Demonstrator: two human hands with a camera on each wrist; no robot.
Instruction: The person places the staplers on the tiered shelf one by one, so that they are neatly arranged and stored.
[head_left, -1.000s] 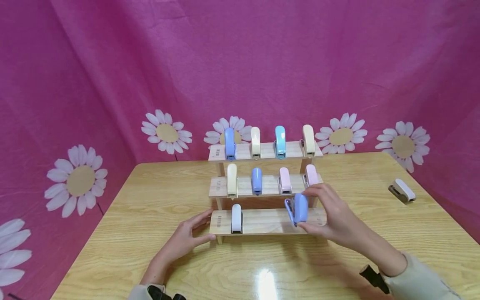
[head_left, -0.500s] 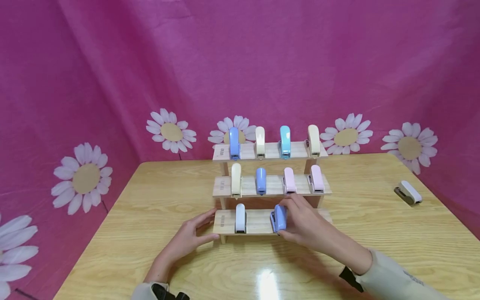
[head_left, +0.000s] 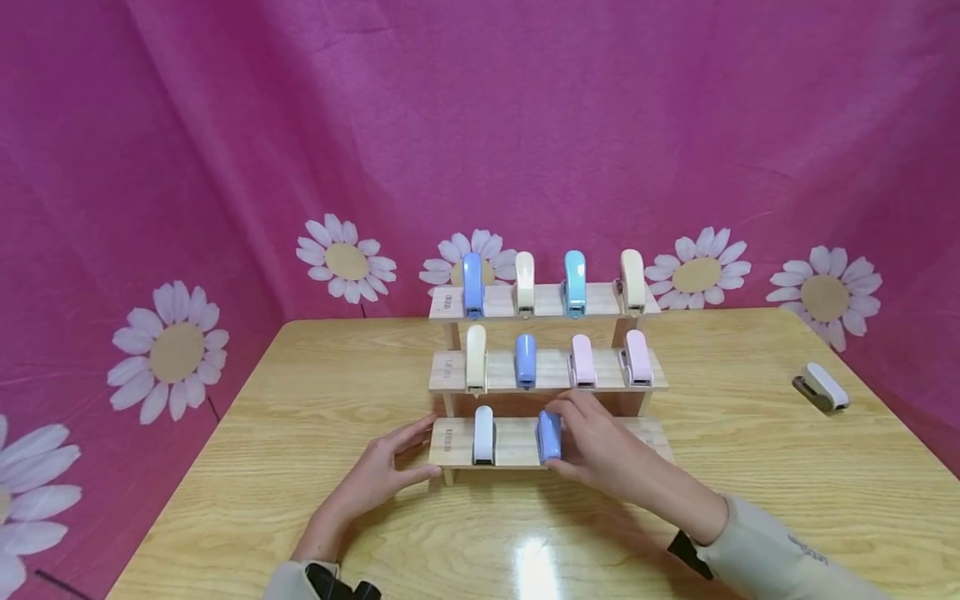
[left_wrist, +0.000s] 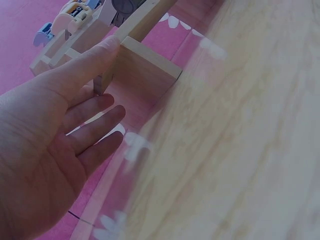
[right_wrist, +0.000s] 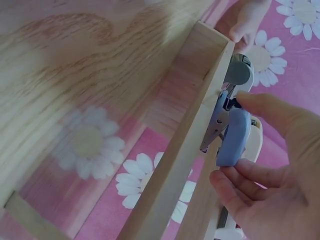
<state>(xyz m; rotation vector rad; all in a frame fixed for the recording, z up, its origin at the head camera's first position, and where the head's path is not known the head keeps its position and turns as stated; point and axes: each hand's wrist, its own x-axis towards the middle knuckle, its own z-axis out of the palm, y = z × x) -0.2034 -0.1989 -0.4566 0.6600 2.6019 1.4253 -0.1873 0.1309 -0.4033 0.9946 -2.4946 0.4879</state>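
Observation:
A small periwinkle-blue stapler [head_left: 550,435] stands on the bottom tier of a three-tier wooden display rack [head_left: 513,446]. My right hand [head_left: 607,446] pinches it lengthwise, thumb at the near end and fingers at the far end. In the right wrist view the blue stapler [right_wrist: 234,137] sits close against the shelf board, its metal jaw parts showing. To its left on the same tier is a white stapler [head_left: 483,435]. My left hand [head_left: 375,477] holds the rack's left end, thumb at the front corner and fingers round the back one.
On the middle tier are a cream stapler [head_left: 476,358], a blue stapler [head_left: 526,360] and two pink ones. The top tier holds blue, cream and turquoise staplers. A white-and-grey stapler [head_left: 822,387] lies at the table's right. A pink flowered cloth [head_left: 480,125] hangs behind.
My right hand has carried the blue stapler left and down onto the bottom tier and turned it more upright. The left hand stays at the rack's end; the head view has shifted slightly.

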